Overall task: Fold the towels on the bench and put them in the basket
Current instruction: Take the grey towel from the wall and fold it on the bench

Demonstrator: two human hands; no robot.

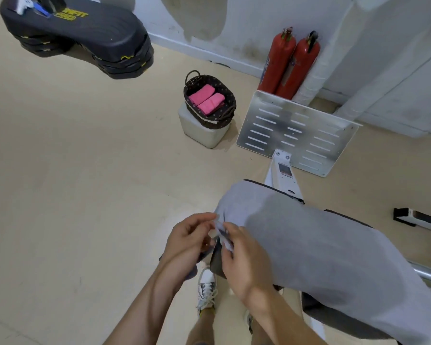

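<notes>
Two bare hands meet over the near corner of a large pale grey towel [309, 240], seen from a camera on the person's head looking down. The towel lies spread along a dark padded exercise bench [319, 314] that runs from lower right towards the middle of the view, and it covers most of the bench top. The left hand [189, 235] has its fingers curled inward, with thumb and fingertips pinching a small bunched piece of the towel's edge. The right hand [244, 257] sits just beside it, nearly touching, and its curled fingers clamp the same bunched corner from the other side. Both forearms reach up from the bottom of the view. Below the hands, one white lace-up sneaker [205, 285] stands on the beige floor [72, 170].

Further off, near the middle of the view, a dark brown woven oval basket with handles [210, 120] sits on top of a white block [202, 130]. Inside it lie two folded pink towels [202, 94] side by side, touching. The basket is well apart from the hands and the grey towel.

To the right of the basket, a silver metal plate with rows of slots [296, 133] is fixed at the far end of the bench frame. Behind the plate, two red fire extinguishers [278, 58] lean against a white wall. In the upper left corner there is a stack of black step platforms with yellow lettering [85, 33].
</notes>
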